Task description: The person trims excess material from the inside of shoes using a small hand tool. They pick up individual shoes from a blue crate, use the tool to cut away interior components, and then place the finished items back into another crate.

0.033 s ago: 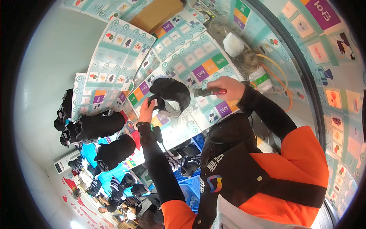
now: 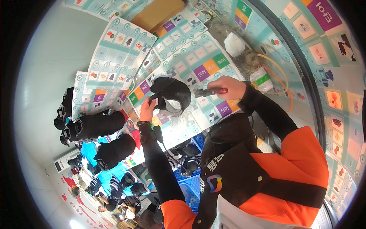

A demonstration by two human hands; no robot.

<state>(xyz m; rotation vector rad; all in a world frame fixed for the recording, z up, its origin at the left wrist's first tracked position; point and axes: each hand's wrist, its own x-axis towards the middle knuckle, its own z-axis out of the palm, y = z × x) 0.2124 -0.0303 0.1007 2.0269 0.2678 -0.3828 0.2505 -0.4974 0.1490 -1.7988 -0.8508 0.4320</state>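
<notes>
My left hand (image 2: 147, 110), fingers closed, grips the near left edge of a black shoe upper (image 2: 178, 91) with a grey lining. The piece stands curved over the worktable, its opening facing me. To its right, my right hand (image 2: 231, 87) is closed around a small tool (image 2: 219, 91) with a red handle and a greyish head. That head points left toward the shoe upper, with a gap between them. Its exact kind is too small and blurred to make out.
A patterned board (image 2: 190, 126) covers the worktable. Stacked black uppers (image 2: 100, 126) lie at the left. Blue crates (image 2: 187, 191) with shoe parts stand below the table's near edge. At the far right are a white lump (image 2: 234, 44) and an orange cord (image 2: 290, 100). Other people sit in the background, lower left.
</notes>
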